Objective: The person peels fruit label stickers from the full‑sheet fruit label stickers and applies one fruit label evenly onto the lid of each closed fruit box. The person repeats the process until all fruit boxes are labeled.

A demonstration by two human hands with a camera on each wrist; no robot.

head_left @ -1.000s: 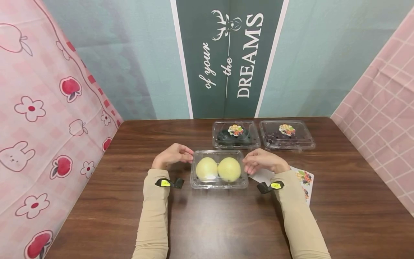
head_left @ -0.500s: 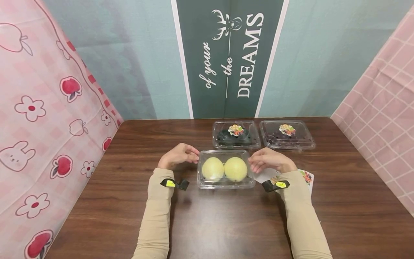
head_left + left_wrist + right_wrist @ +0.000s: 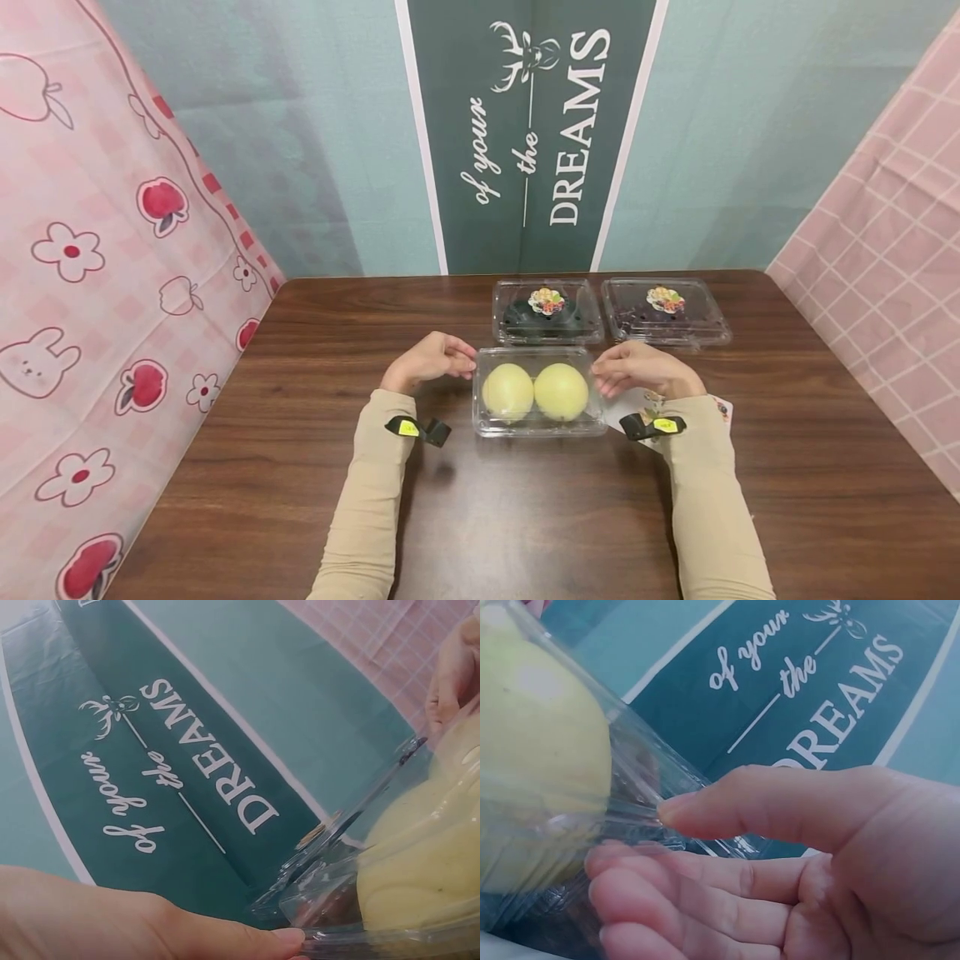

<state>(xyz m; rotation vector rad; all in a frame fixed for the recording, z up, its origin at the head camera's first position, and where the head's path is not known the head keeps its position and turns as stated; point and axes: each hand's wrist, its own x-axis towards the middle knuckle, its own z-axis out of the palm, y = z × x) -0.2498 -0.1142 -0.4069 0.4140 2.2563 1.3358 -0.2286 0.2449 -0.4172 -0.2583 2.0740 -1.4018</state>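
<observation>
A clear plastic clamshell box (image 3: 538,428) with two round pale-yellow fruits (image 3: 561,392) inside sits between both hands, its lid down. At its left end, the left hand (image 3: 435,360) pinches the edge; in the left wrist view the thumb (image 3: 255,941) lies on the rim. The right hand (image 3: 648,368) holds the opposite end. In the right wrist view its thumb (image 3: 705,810) presses the rim from above, with the fingers (image 3: 637,896) curled below. Whether the box touches the table cannot be told.
Behind stand two more clear boxes with fruit stickers on their lids, one with dark green contents (image 3: 543,321), the other with dark purple contents (image 3: 660,321). A white sticker sheet (image 3: 626,406) lies partly under the right forearm. The wooden table (image 3: 300,367) ends at the curtain (image 3: 300,167).
Both hands have shifted to the right together, carrying the box of yellow fruits with them. The right forearm now covers more of the sticker sheet's right part. The two boxes behind have stayed put.
</observation>
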